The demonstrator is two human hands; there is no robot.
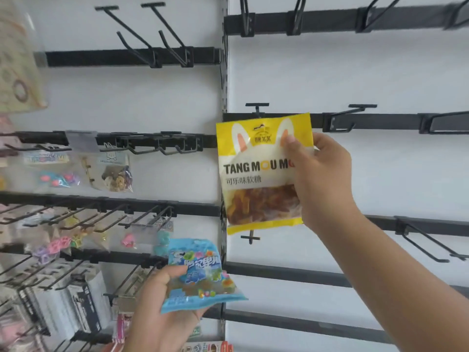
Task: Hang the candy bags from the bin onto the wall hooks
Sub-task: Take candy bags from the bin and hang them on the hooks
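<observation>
Facing the wall (380,72): gripped yellow bag (256,174) by its right edge with right hand (322,181), top held at a hook (257,107). Clasped blue bag (198,273) in left hand (162,308), lower, thumb on front.

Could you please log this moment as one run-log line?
right hand: holds yellow plastic candy bag at black wall hook | left hand: holds blue plastic candy bag

Hidden under the right hand (322,179): the end of the name on the yellow candy bag (256,174). Hidden behind that bag: most of a wall hook (257,107). Blurred on the left: a pale packet (17,59). Under the left hand (149,301): a bit of the blue candy bag (203,252).
</observation>
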